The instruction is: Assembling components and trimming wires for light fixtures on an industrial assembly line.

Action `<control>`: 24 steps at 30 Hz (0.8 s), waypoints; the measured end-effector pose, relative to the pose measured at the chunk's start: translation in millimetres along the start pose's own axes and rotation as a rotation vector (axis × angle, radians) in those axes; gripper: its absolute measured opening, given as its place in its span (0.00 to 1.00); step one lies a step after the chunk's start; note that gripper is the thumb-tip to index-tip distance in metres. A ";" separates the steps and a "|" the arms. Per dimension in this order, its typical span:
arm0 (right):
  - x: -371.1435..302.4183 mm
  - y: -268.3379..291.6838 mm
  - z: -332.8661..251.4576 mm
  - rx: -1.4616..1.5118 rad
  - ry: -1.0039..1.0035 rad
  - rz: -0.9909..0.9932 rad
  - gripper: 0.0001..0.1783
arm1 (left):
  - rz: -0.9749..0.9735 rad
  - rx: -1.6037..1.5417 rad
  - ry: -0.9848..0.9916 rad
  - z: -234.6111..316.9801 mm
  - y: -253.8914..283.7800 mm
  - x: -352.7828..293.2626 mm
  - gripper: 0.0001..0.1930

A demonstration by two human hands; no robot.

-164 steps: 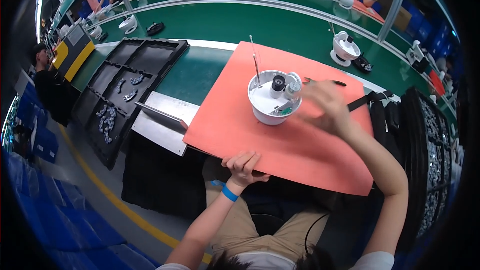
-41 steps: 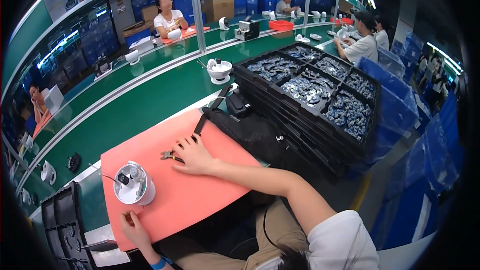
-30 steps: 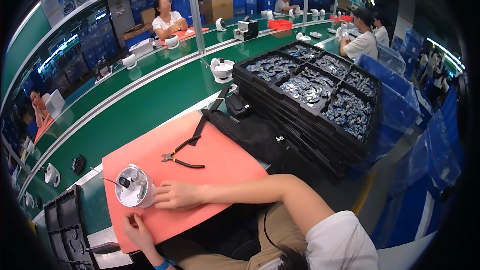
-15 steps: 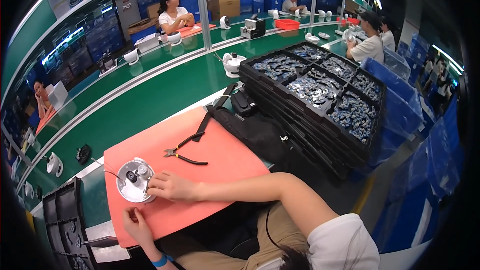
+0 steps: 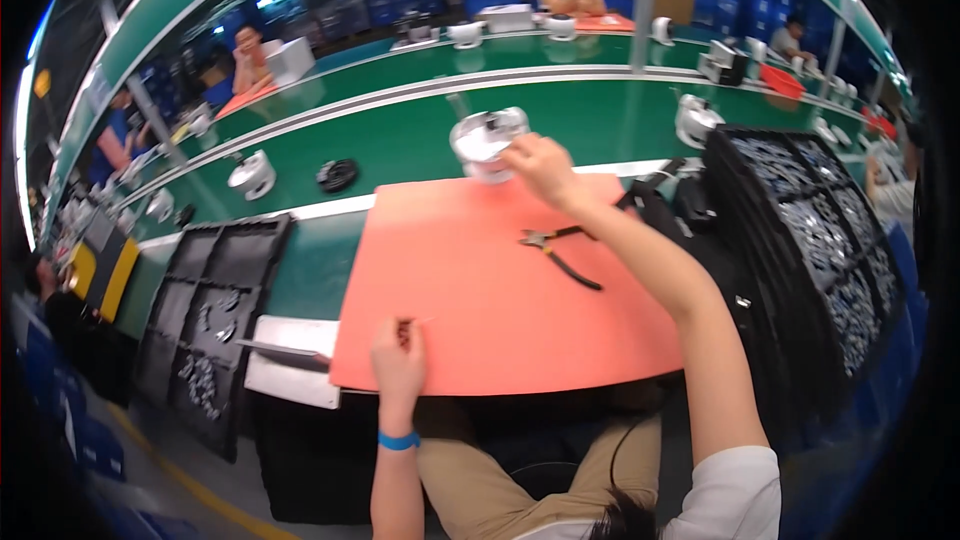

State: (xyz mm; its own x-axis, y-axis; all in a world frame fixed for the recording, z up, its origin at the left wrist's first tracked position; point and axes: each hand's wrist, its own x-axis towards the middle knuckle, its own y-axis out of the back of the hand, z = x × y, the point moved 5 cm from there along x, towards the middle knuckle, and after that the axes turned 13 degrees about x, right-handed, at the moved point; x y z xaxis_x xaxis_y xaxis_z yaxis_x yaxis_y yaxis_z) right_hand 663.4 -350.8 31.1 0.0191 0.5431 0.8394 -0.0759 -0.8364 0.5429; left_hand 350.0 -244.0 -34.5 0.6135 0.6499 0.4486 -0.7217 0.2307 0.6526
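Observation:
A white round camera housing (image 5: pixel 476 152), with a dark lens part inside, is at the far edge of the orange mat (image 5: pixel 480 290), by the green belt. My right hand (image 5: pixel 542 168) reaches out and grips its right side, fingers closed on the rim. Over the mat's near left part, my left hand (image 5: pixel 399 355) is closed; a dark, thin bit shows at its fingers, too small and blurred to name. Diagonal cutters (image 5: pixel 562 258) with black handles lie on the mat below my right forearm, which partly covers them.
Left of the mat are a metal plate (image 5: pixel 290 380) and a black compartment tray (image 5: pixel 215 310) with small parts. Stacked black trays (image 5: pixel 790 240) of parts stand at right. Other white housings (image 5: pixel 252 175) and a black coil (image 5: pixel 337 175) sit on the belt. Co-workers sit across it.
My right hand has carried the white housing from the mat's left part to its far edge by the belt. My left hand stays near the mat's near side. The view has turned left.

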 end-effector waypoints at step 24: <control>-43.6 -21.9 -160.0 0.602 -0.166 -0.441 0.09 | 0.023 -0.059 0.063 -1.7 -3.0 3.4 0.05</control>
State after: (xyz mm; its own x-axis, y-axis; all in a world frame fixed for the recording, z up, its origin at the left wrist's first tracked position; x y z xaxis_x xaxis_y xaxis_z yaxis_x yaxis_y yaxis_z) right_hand 504.7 -344.2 -21.4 0.0749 0.8575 0.5091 0.5288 -0.4670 0.7087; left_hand 353.8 -241.2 -36.0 0.5766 0.6993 0.4224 -0.7541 0.2566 0.6045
